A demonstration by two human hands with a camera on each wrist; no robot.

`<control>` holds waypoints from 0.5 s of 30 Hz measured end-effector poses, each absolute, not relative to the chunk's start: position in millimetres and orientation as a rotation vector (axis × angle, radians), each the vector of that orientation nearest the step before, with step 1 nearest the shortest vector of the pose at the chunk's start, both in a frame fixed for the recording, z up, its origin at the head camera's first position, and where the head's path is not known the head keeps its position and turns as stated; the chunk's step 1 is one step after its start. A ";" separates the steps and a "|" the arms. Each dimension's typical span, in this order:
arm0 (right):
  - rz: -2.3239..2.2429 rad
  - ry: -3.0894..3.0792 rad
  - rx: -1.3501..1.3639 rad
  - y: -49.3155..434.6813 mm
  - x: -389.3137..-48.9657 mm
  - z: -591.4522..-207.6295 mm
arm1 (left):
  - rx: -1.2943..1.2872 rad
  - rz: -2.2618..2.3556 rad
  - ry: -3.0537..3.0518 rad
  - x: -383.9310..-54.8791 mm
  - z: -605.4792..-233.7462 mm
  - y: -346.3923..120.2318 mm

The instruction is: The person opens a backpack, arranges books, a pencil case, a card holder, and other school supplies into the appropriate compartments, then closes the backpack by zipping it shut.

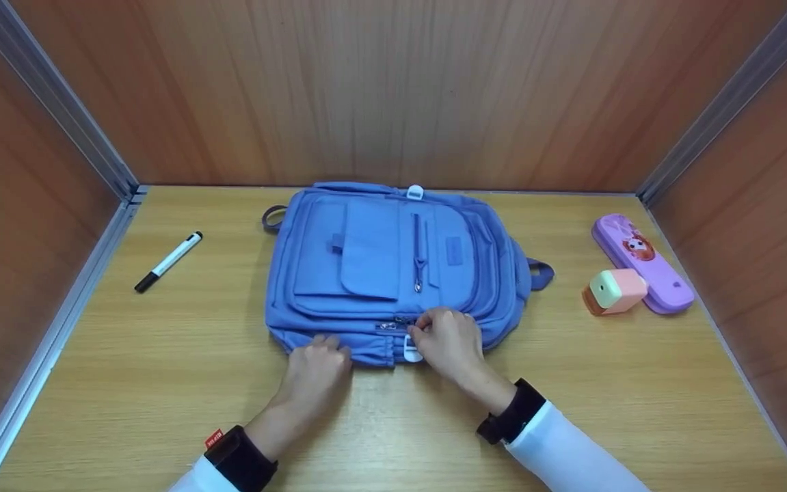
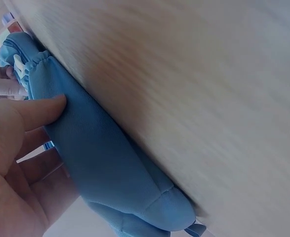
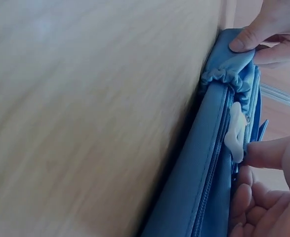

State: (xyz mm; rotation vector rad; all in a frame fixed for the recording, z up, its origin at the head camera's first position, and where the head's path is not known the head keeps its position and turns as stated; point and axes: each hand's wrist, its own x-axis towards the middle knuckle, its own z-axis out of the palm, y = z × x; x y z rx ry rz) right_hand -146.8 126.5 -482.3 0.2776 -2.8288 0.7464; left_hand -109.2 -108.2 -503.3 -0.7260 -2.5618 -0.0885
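A blue backpack [image 1: 372,266] lies flat on the table, its front pockets facing up. At its near side, my left hand [image 1: 318,372] grips the gathered side pocket [image 2: 95,143], with the thumb on the outside and the fingers over the top. My right hand [image 1: 451,342] is at the zipper along the near edge, thumb and index finger pinched together at a zipper pull that the fingertips mostly hide. Right by those fingertips hangs a white plastic tag [image 3: 236,133]. Metal zipper sliders [image 1: 388,326] show just left of the right hand.
A black-and-white marker [image 1: 169,262] lies on the table to the left. At the right, a purple pencil case [image 1: 667,283] lies beside a small pink and green block-shaped object [image 1: 619,290]. Wooden panels [image 1: 393,89] enclose the table at the back and both sides.
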 end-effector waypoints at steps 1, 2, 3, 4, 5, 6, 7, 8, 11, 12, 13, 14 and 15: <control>0.747 -2.826 0.276 125.8 -146.6 -482.4 | -0.725 -0.086 -2.565 -109.2 -503.3 -108.3; 0.747 -2.825 0.278 125.1 -146.4 -482.5 | -0.723 -0.083 -2.569 -109.1 -503.2 -108.2; 0.741 -2.822 0.284 124.2 -146.4 -483.1 | -0.720 -0.080 -2.572 -109.1 -503.4 -108.2; 0.727 -2.814 0.293 123.3 -146.3 -483.9 | -0.718 -0.078 -2.575 -108.9 -503.3 -108.2; 0.713 -2.803 0.299 122.3 -146.3 -484.8 | -0.716 -0.075 -2.576 -108.8 -503.3 -108.2; 0.703 -2.789 0.302 121.4 -146.3 -485.8 | -0.714 -0.074 -2.578 -108.8 -503.3 -108.1; 0.696 -2.777 0.305 120.7 -146.3 -486.9 | -0.714 -0.076 -2.578 -108.7 -503.4 -108.1; 0.692 -2.766 0.311 120.5 -146.5 -488.1 | -0.713 -0.080 -2.577 -108.7 -503.4 -108.1; 0.713 -2.734 0.301 121.7 -145.8 -489.0 | -0.713 -0.084 -2.569 -109.1 -503.9 -108.0; 0.738 -2.724 0.299 123.0 -145.3 -488.7 | -0.715 -0.088 -2.565 -109.5 -504.2 -108.3; 0.771 -2.714 0.301 124.6 -144.5 -488.1 | -0.717 -0.089 -2.562 -109.8 -504.1 -108.6; 0.813 -2.703 0.305 126.3 -143.5 -487.4 | -0.716 -0.089 -2.561 -110.1 -504.0 -109.2; 0.864 -2.691 0.307 127.8 -142.1 -486.1 | -0.717 -0.089 -2.561 -110.5 -503.8 -109.9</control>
